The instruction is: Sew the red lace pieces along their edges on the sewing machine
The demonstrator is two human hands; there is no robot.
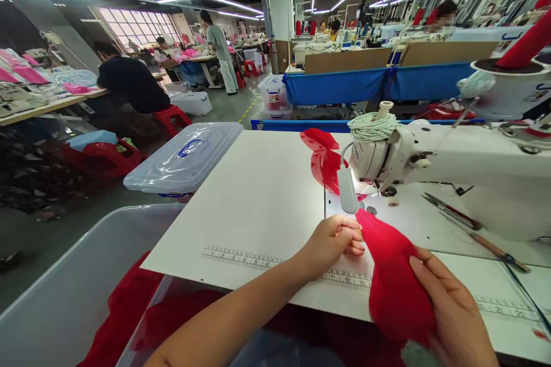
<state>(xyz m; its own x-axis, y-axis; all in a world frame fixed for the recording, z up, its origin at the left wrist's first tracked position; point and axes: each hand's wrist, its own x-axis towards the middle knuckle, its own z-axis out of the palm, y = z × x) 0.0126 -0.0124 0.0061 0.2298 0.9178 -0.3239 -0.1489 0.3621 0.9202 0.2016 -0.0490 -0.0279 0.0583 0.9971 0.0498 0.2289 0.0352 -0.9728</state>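
Note:
A red fabric piece (390, 269) runs from close to the needle area of the white sewing machine (469, 155) down over the table's front edge. My right hand (456, 304) grips its right side between thumb and fingers. Beside the cloth's upper left edge, my left hand (338, 241) has its fingers curled near the tabletop; whether they pinch the edge is hidden. A small white lamp (348, 189) hangs by the machine head. Behind it lie more red pieces (322, 160), overlapping on the table.
Scissors (451, 212) and a wooden-handled tool (499, 252) lie on the right. A ruler scale (241, 258) marks the white table (249, 195). At left are a plastic bin (99, 264) with red cloth and a lidded box (185, 155). Other people work farther back.

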